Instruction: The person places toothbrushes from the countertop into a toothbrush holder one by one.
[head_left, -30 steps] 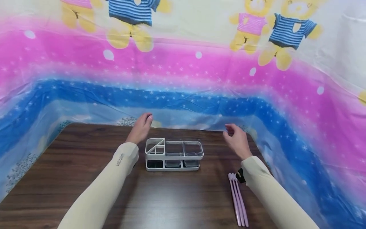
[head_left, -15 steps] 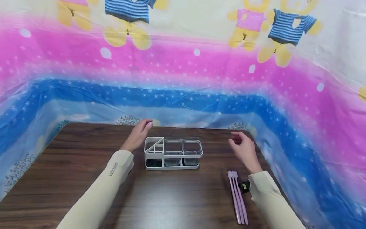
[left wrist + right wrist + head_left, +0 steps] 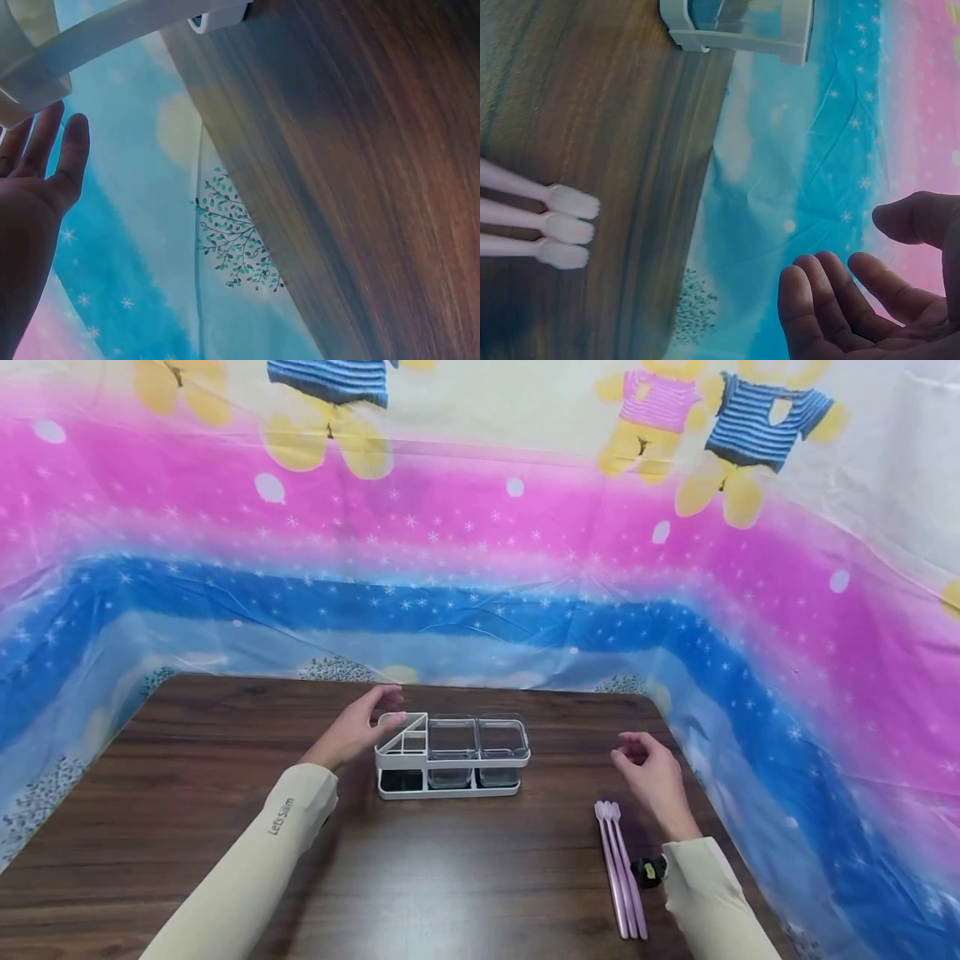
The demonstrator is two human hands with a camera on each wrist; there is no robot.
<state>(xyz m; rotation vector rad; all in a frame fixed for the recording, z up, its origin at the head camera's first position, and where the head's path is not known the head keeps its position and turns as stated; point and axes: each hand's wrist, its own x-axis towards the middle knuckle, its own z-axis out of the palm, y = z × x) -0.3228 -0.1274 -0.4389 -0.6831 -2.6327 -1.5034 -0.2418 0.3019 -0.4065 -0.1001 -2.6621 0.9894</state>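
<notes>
A white toothbrush holder [image 3: 450, 762] with two clear cups, a left cup [image 3: 452, 777] and a right cup [image 3: 498, 777], stands mid-table in the head view. My left hand [image 3: 354, 728] is at its left end, thumb over the divided top; contact with the rim is unclear. In the left wrist view, this hand's fingers [image 3: 73, 150] are extended just below the white frame [image 3: 112, 28]. My right hand [image 3: 656, 781] hovers with loosely bent fingers, holding nothing. Below it, three pink toothbrushes [image 3: 622, 877] lie side by side; their bristle heads [image 3: 570, 226] show in the right wrist view.
The brown wooden table [image 3: 187, 827] ends at the back against a hanging bear-print cloth [image 3: 480, 543], which also wraps round both sides. A dark wrist device [image 3: 648, 871] sits at my right cuff, close beside the toothbrush handles.
My left hand has come down toward the holder's left end, its thumb spreading from the fingers. My right hand has drawn back nearer and slightly right. Holder and toothbrushes have stayed put.
</notes>
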